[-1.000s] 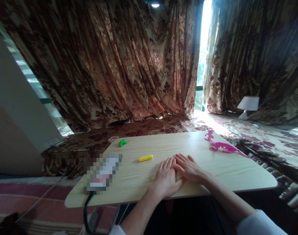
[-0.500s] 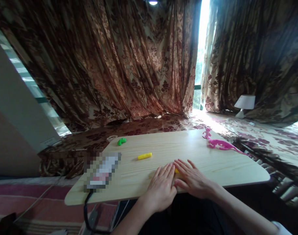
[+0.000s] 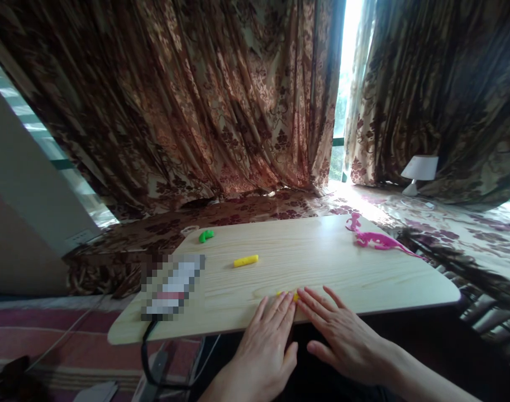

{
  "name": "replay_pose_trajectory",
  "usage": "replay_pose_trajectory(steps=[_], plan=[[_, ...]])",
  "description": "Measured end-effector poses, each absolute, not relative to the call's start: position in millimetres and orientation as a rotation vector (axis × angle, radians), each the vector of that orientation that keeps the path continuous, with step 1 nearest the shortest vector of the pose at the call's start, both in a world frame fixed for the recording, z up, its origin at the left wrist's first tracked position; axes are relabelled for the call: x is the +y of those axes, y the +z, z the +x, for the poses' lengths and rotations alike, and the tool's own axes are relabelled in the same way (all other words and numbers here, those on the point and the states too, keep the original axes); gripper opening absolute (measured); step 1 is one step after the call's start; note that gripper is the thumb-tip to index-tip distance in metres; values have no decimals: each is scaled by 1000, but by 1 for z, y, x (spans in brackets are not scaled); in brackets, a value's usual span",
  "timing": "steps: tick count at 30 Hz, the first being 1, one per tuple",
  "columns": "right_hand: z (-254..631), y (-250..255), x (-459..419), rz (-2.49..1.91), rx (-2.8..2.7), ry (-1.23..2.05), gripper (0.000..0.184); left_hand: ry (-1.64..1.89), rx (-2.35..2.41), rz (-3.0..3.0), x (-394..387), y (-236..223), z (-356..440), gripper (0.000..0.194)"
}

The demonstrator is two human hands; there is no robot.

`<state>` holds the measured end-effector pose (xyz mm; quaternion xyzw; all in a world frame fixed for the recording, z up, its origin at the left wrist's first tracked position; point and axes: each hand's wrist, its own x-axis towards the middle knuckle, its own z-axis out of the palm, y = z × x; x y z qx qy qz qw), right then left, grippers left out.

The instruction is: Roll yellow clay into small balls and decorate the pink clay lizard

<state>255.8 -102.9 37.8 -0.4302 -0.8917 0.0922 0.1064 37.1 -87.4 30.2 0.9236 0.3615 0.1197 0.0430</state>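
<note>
My left hand [image 3: 268, 338] lies palm down with its fingers outstretched at the near edge of the light wooden table [image 3: 305, 245]. Beside it, my right hand [image 3: 342, 332] is flat too, fingers straight and thumb apart. Beneath the fingertips of both lies a yellow roll of what looks like modelling clay [image 3: 295, 297], mostly hidden. Farther up the table rests a second yellow clay roll [image 3: 246, 261], thicker and fully in view. A small bent green clay piece [image 3: 206, 236] sits near the far left corner.
Pink lizard-like shapes [image 3: 376, 240] lie at the far right of the table. A blurred-out device [image 3: 175, 287] with a black cable [image 3: 144, 357] is at the left. Behind stand a floral-covered ledge [image 3: 255, 211], a white lamp [image 3: 420, 167] and curtains [image 3: 238, 111].
Both hands have slid back toward me, and their thumbs have moved apart. More of the yellow roll shows beyond my left fingertips. The view has tilted slightly.
</note>
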Motion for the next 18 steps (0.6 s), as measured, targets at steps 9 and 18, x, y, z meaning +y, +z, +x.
replay_pose_trajectory(steps=[9, 18], plan=[[253, 46, -7, -1621, -2458, 218, 64, 411, 1329, 2735, -4, 31, 83, 56], [257, 40, -83, -1362, -2558, 304, 66, 379, 1163, 2834, -74, 26, 47, 61]])
